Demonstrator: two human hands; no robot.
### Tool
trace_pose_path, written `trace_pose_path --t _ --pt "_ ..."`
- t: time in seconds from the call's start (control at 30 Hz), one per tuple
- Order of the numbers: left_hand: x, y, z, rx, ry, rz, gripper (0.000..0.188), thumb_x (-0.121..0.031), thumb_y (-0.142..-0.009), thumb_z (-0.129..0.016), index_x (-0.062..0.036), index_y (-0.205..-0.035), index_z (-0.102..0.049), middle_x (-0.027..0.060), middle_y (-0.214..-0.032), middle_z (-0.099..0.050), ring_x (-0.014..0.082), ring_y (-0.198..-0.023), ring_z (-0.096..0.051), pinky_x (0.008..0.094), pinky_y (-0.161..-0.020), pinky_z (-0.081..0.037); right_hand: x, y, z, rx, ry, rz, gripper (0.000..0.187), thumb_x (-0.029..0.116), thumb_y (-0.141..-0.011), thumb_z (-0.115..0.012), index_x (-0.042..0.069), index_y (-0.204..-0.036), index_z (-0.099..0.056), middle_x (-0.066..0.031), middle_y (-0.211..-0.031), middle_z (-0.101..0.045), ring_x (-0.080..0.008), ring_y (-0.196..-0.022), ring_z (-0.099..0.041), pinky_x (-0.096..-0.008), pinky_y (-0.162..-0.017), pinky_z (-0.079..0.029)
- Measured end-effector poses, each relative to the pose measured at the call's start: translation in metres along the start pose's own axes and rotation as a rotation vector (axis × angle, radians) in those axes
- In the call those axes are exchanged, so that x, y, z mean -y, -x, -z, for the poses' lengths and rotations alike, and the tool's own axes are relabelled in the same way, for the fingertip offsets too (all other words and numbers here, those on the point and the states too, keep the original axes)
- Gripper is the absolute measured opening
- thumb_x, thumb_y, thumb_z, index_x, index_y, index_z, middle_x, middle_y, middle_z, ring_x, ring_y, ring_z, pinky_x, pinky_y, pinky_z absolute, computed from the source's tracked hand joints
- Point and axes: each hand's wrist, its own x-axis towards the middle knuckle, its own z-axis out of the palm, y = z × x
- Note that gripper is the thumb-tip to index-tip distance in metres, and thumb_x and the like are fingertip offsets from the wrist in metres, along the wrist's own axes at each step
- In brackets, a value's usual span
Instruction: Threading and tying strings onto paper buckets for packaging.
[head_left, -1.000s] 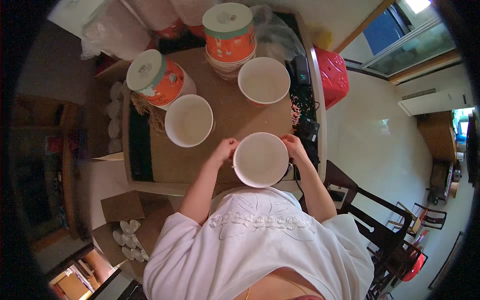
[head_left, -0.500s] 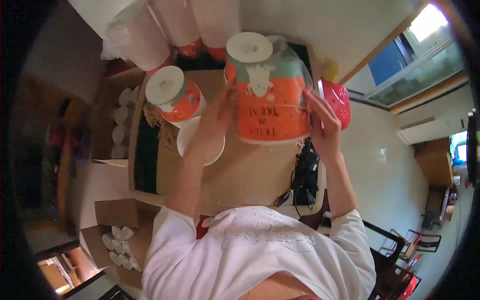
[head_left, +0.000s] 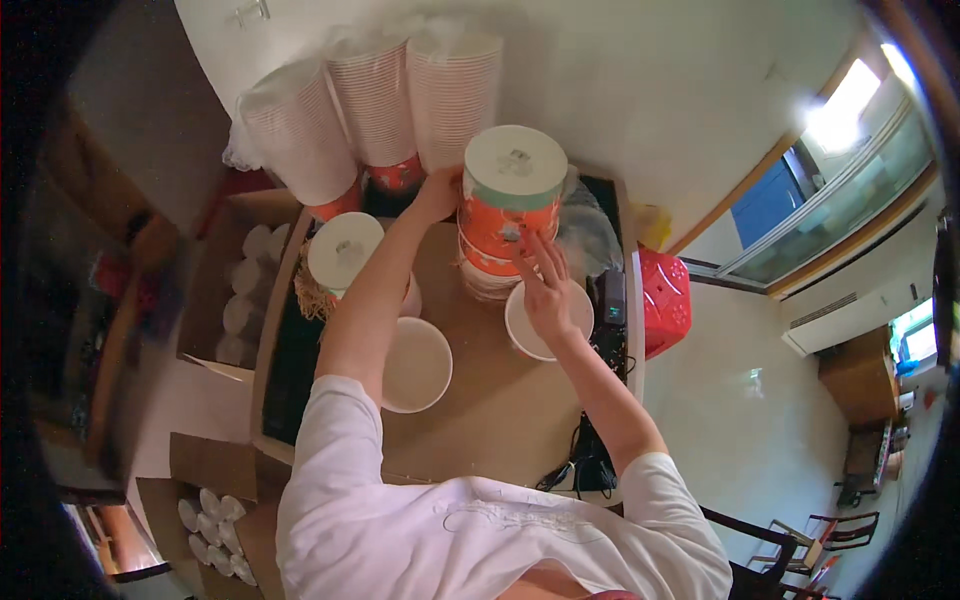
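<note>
A stack of orange and green paper buckets (head_left: 508, 215) stands upside down near the far middle of the board, a white base on top. My left hand (head_left: 440, 195) reaches to its left side and grips there; its fingertips are partly hidden behind it. With fingers spread, my right hand (head_left: 548, 285) touches the front right of the stack. Beneath that hand a white-lined bucket (head_left: 575, 318) stands mouth up. Another open white bucket (head_left: 415, 365) sits near my left forearm. Partly behind that forearm is an upturned bucket with a white base (head_left: 345, 250).
Tall wrapped stacks of paper buckets (head_left: 370, 100) lean at the back wall. Brown shredded filler (head_left: 312, 290) lies at left. Cartons of white rolled items (head_left: 240, 310) stand on the left. Black cables (head_left: 575, 470) lie front right, and a red plastic container (head_left: 665, 300) stands beyond the right edge.
The printed bucket held between both hands is no longer in front; both hands are now at the upturned stack. A mouth-up bucket shows below my right hand. The view has shifted.
</note>
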Motion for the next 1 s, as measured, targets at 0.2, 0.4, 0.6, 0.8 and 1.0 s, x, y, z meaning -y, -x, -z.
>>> trace_pose_path --t 0.2,0.4,0.6,0.8,1.0 --pt "-0.043 0.033 0.008 -0.307 -0.354 0.201 0.029 -0.003 -0.083 -0.051 -0.0057 -0.111 -0.056 0.0163 -0.098 -0.063 0.0294 -0.091 -0.061 0.0349 -0.08 -0.048 0.008 0.027 0.007 0.173 -0.134 -0.052 0.043 -0.002 -0.069 -0.055 0.008 -0.111 -0.06 -0.0106 -0.115 -0.055 -0.0302 -0.111 -0.049 -0.0479 -0.099 -0.033" --pt "-0.125 0.186 -0.006 -0.231 -0.185 0.214 0.02 -0.008 -0.084 -0.057 -0.0076 -0.103 -0.058 0.0138 -0.098 -0.061 0.0287 -0.094 -0.058 0.0362 -0.08 -0.047 0.015 0.099 0.04 0.514 0.067 -0.288 0.035 0.017 -0.079 -0.059 0.012 -0.114 -0.056 -0.0057 -0.101 -0.062 -0.0233 -0.099 -0.057 -0.051 -0.106 -0.022" --pt "-0.123 0.314 -0.054 -0.009 -0.796 0.225 0.02 -0.007 -0.08 -0.058 -0.0021 -0.099 -0.058 0.0148 -0.097 -0.061 0.0307 -0.096 -0.056 0.0401 -0.087 -0.042 0.032 0.136 0.052 0.76 0.226 -0.311 0.023 0.012 -0.076 -0.06 0.015 -0.099 -0.06 -0.0015 -0.084 -0.062 -0.0187 -0.088 -0.059 -0.0502 -0.108 -0.018" --pt "-0.111 0.328 -0.095 0.025 -0.51 0.29 0.019 -0.006 -0.081 -0.055 -0.0036 -0.1 -0.058 0.0144 -0.094 -0.06 0.0298 -0.092 -0.055 0.041 -0.083 -0.043 0.069 0.165 0.057 0.761 0.185 -0.281 0.019 0.013 -0.076 -0.061 0.015 -0.095 -0.062 -0.0017 -0.086 -0.062 -0.0191 -0.089 -0.059 -0.0499 -0.107 -0.019" --pt "-0.095 0.336 -0.078 -0.409 -0.365 0.281 0.012 -0.009 -0.08 -0.061 -0.0059 -0.091 -0.056 0.0103 -0.087 -0.057 0.0279 -0.079 -0.057 0.0378 -0.07 -0.046 0.099 0.138 0.103 0.459 0.001 -0.36 0.026 0.009 -0.076 -0.062 0.011 -0.102 -0.06 -0.0077 -0.1 -0.059 -0.0275 -0.101 -0.053 -0.0495 -0.1 -0.03"
